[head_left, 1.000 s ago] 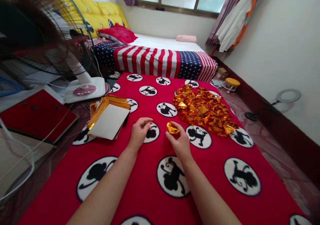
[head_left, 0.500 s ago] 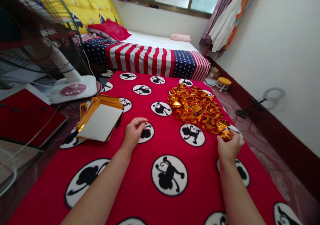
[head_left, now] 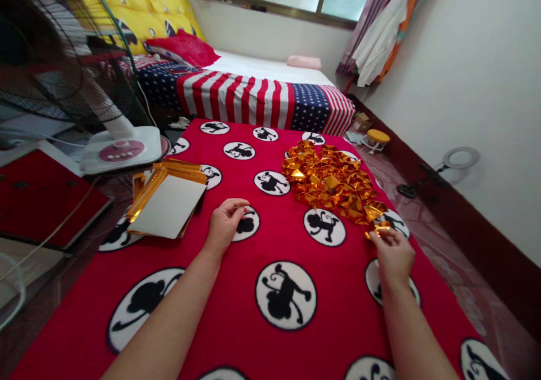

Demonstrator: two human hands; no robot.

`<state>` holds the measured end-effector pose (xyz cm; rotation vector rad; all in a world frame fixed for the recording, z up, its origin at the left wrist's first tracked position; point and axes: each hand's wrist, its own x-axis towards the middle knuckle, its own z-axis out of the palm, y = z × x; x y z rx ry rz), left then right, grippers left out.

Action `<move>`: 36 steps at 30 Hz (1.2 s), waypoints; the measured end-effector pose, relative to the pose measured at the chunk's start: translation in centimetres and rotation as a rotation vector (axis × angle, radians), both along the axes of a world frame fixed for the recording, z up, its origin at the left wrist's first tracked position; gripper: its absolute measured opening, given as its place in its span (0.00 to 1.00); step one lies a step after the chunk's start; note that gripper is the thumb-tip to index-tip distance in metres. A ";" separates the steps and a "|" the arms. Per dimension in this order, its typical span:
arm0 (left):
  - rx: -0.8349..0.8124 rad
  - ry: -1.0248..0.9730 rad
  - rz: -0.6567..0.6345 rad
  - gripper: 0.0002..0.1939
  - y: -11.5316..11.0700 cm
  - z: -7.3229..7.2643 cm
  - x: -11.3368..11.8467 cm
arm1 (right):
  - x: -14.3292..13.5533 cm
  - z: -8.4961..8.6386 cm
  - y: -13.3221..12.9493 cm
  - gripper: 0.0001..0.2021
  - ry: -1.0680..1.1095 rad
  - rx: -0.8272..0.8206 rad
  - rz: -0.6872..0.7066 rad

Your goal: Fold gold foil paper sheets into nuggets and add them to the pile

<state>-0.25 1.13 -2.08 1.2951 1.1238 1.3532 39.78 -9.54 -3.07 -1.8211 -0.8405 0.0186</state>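
Observation:
Folded gold foil pieces [head_left: 332, 182] lie in a heap on the right part of the red monkey-print cloth [head_left: 220, 306]. My right hand [head_left: 393, 250] is at the near end of the heap, its fingertips pinched on one gold foil piece [head_left: 376, 230]. My left hand [head_left: 227, 222] rests on the cloth over a monkey print, thumb and fingers pressed together; whatever may be between them is too small to name. To its left is a stack of flat sheets [head_left: 168, 206], white on top with gold strips along its far and left sides.
A fan [head_left: 122, 150] stands at the back left, beside a red panel [head_left: 46, 197]. Beyond the cloth is a bed [head_left: 253, 98] with a flag-pattern cover. A yellow stool [head_left: 377, 136] and a ring light [head_left: 460, 158] are at the right wall.
My right hand has shifted slightly right and toward me, drawing a gold piece a little apart from the heap. My left hand stays in nearly the same place.

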 end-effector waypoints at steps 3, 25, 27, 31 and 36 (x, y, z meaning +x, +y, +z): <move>0.000 0.008 -0.004 0.11 -0.1 0.0 0.0 | -1.0 0.7 -0.6 0.17 0.022 -0.039 -0.059; -0.064 0.021 -0.006 0.12 -0.3 0.9 0.1 | -1.8 1.1 -2.1 0.09 -0.445 -0.118 0.384; -0.067 0.019 -0.004 0.12 -0.3 0.9 0.1 | -2.0 1.4 -1.4 0.07 -0.522 -0.121 0.352; -0.070 0.028 -0.005 0.11 -0.3 0.8 0.1 | -2.5 2.1 0.0 0.06 -0.667 -0.149 0.225; -0.070 0.028 -0.005 0.12 -0.2 0.6 0.0 | -5.3 3.0 -0.5 0.06 -0.736 -0.060 0.120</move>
